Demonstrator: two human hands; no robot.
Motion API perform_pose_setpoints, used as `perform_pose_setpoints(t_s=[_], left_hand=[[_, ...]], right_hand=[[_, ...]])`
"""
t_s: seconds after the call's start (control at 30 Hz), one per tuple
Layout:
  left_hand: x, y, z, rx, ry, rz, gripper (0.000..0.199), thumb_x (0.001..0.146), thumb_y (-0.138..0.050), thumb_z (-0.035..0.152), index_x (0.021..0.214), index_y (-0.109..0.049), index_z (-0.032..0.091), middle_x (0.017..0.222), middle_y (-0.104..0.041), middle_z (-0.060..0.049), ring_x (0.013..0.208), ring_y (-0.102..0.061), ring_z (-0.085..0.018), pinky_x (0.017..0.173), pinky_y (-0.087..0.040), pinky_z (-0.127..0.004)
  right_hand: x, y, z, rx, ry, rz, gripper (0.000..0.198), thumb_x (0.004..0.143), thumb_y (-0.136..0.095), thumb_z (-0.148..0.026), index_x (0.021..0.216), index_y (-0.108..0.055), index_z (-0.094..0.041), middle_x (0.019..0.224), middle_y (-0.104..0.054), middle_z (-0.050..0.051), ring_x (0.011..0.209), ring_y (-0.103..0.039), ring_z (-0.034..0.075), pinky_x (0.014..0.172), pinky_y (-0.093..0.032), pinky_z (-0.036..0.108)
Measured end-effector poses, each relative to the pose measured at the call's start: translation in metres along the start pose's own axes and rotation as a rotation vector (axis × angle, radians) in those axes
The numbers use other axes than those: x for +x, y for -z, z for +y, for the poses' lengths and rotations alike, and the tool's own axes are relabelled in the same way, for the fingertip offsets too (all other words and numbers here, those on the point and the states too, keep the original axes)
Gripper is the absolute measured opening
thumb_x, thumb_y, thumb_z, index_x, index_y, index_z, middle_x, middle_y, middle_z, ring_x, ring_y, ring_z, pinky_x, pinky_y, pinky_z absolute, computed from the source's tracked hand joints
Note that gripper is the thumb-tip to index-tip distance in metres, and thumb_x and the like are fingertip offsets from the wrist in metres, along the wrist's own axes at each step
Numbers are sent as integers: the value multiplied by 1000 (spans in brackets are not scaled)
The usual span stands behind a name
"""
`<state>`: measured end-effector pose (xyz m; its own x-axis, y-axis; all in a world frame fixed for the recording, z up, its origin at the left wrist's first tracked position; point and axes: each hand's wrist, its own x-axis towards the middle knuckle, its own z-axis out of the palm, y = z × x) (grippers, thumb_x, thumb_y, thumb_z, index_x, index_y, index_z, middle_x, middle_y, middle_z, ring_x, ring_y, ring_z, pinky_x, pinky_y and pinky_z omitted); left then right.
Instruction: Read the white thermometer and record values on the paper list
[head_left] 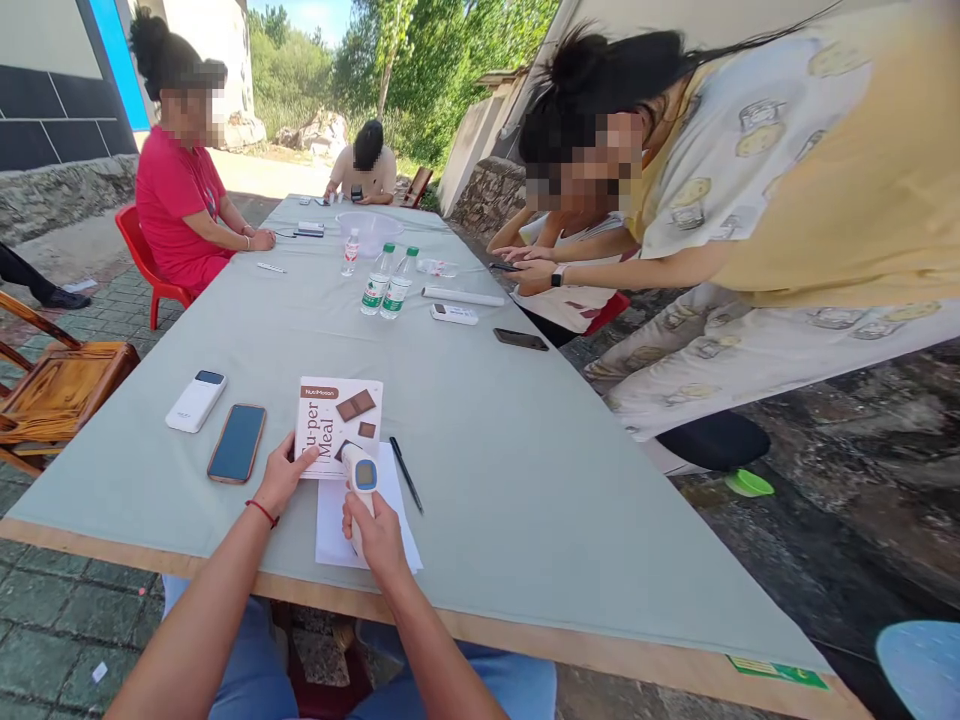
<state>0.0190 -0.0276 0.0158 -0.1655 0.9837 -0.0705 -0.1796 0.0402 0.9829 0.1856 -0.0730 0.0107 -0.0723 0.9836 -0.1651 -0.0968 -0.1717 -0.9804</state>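
Note:
My left hand (283,474) grips the lower left corner of a white box (318,405) with chocolate pictures and the words "NutriMotion" and "Meal". In my right hand (377,530) is a white and blue infrared thermometer (364,472), held by its handle. Its front end points at the box and overlaps its lower right part; whether they touch I cannot tell. Beneath both hands lie white paper sheets (334,540), partly covered. A black pen (406,474) rests at the paper's right edge. Left of the box are a smartphone (237,443) and a white power bank (196,401).
The long table (525,520) has a grey-green cover. Farther along stand green-capped water bottles (376,280), a rolled paper (462,296), another white device (454,314), a dark phone (520,339) and a clear basin (367,232). Several people are around it; one leans in at right holding a phone.

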Motion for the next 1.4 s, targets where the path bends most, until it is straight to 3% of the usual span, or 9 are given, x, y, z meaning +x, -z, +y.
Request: perform_pose_setpoints(t_s=[0.27,0.6,1.4], left_hand=[[-4,-2,6,17,21,5,60,68,-79,50,116,-65,17,120,-69,-11,109,-63,-29,93,-49,-38],[-5,-2,8,5,24,-10,60,69,-79,49,118,-64,17,120,-69,-11,109,-63,-28,92,-49,-37],[-3,-1,10,61,19,-1,63,69,-78,49,120,-64,16,118,-69,-11,109,-62,-29,94,-48,-38]], right_hand=[[-2,-4,-2,-34,8,17,37,77,-63,-56,80,-59,-19,51,-55,-4,50,-49,14,54,-41,28],[-5,-13,-17,235,-133,-86,43,70,-71,-53,90,-54,-20,58,-57,-5,46,-51,13,45,-43,26],[-4,-18,-11,176,-122,6,36,73,-66,-51,88,-58,-19,50,-54,-7,42,-47,13,45,-39,27]])
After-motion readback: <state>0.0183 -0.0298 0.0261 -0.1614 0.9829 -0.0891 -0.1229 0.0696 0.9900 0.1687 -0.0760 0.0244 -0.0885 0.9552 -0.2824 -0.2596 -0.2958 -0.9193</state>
